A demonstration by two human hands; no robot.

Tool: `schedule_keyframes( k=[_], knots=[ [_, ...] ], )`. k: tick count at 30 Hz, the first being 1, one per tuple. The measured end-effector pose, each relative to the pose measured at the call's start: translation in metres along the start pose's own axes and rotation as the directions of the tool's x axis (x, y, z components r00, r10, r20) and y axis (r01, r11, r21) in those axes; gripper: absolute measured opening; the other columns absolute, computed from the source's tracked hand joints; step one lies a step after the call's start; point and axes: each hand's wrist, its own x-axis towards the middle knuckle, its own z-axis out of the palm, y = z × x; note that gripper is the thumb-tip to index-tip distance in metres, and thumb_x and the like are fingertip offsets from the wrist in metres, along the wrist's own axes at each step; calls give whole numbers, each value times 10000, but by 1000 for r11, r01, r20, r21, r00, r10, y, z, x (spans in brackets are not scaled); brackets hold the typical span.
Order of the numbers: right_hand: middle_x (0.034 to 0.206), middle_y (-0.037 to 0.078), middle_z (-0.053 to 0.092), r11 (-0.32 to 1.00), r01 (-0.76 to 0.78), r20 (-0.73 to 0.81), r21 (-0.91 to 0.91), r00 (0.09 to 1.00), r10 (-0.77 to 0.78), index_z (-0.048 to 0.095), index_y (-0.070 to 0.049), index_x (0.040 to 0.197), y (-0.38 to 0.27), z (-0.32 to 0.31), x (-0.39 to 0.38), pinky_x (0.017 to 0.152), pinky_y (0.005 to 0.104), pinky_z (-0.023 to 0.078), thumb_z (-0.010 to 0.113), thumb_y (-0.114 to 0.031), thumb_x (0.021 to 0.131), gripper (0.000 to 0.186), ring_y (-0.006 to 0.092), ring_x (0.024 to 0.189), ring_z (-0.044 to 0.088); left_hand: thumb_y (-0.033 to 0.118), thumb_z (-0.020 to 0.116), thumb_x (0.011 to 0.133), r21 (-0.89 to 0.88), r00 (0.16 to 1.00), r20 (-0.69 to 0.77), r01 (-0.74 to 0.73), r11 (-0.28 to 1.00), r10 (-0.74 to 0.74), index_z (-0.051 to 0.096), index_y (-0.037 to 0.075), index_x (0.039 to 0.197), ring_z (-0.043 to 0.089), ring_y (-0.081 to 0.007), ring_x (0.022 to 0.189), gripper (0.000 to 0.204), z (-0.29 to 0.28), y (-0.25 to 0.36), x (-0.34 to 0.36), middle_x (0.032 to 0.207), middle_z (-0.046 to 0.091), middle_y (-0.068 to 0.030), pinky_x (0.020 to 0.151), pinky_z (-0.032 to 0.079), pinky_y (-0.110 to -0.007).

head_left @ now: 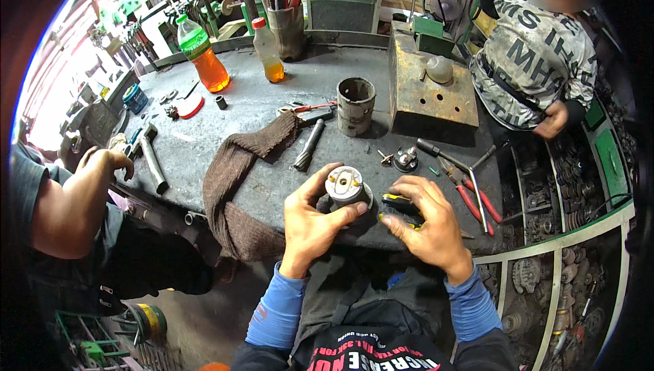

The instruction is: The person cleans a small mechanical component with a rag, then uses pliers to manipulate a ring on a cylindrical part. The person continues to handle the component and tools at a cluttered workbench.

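Note:
My left hand [310,218] is wrapped round a short metal cylinder [345,186]. Its pale round end faces up, with a hole in the middle and brass-coloured bits beside it. Just to the right, my right hand [430,221] grips a black-and-yellow handled tool [402,202] between thumb and fingers; its exact kind is hard to make out. Beyond them on the dark bench [286,109] lie a round black cap with metal studs [407,160] and a small brass-coloured bolt [386,158]. A toothed metal shaft [310,145] rests farther left.
A brown cloth [228,173] hangs over the bench edge. Red-handled pliers [469,197] and a T-handled wrench [480,194] lie at right. Behind stand a metal tube [356,106], a rusty box [436,102] and bottles [204,64]. People stand at left [61,214] and right [538,57].

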Motion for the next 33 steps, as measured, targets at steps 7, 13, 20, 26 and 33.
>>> schedule_keyframes(
  k=[7, 13, 20, 26, 33],
  knots=[
    [1608, 215, 435, 483, -290, 212, 827, 955, 210, 246, 39, 1648, -47, 24, -22, 1201, 445, 422, 999, -253, 746, 1211, 298, 1470, 475, 247, 1054, 575, -594, 958, 255, 48, 803, 131, 545, -53, 1411, 682, -385, 1218, 1024, -19, 30, 0, 1312, 688, -219, 1091, 534, -530],
    [1451, 212, 558, 708, -60, -116, 704, 973, 198, 376, 81, 1537, -67, 46, -34, 1098, 401, 520, 987, -152, 735, 1034, 281, 1300, 617, 224, 1040, 604, -676, 935, 317, 105, 729, 159, 502, -36, 1458, 564, -452, 1378, 1042, -12, 33, -8, 1345, 663, -259, 1213, 393, -589],
    [1320, 217, 642, 850, 15, -321, 527, 929, 183, 452, 61, 1483, -68, 47, -40, 1001, 400, 578, 1013, -182, 688, 1003, 282, 1175, 686, 269, 991, 727, -670, 942, 322, 157, 726, 93, 385, -24, 1563, 575, -343, 1399, 1072, -17, 43, -18, 1502, 563, -275, 1187, 455, -457],
    [1306, 204, 639, 822, -10, -271, 569, 942, 198, 432, 54, 1492, -70, 50, -45, 1010, 403, 574, 1014, -186, 690, 1020, 269, 1189, 676, 392, 960, 780, -655, 939, 323, 133, 744, 116, 422, -61, 1545, 613, -326, 1352, 1039, -27, 35, -19, 1447, 613, -267, 1182, 451, -444],
    [1295, 166, 633, 466, -155, -45, 871, 920, 390, 410, 104, 1463, -80, 41, -41, 1048, 384, 552, 989, -172, 719, 982, 239, 1190, 665, 487, 941, 774, -512, 963, 265, 100, 853, 46, 555, -73, 1452, 660, -284, 1277, 961, -29, 43, -19, 1368, 666, -223, 1112, 509, -414]
  ],
)
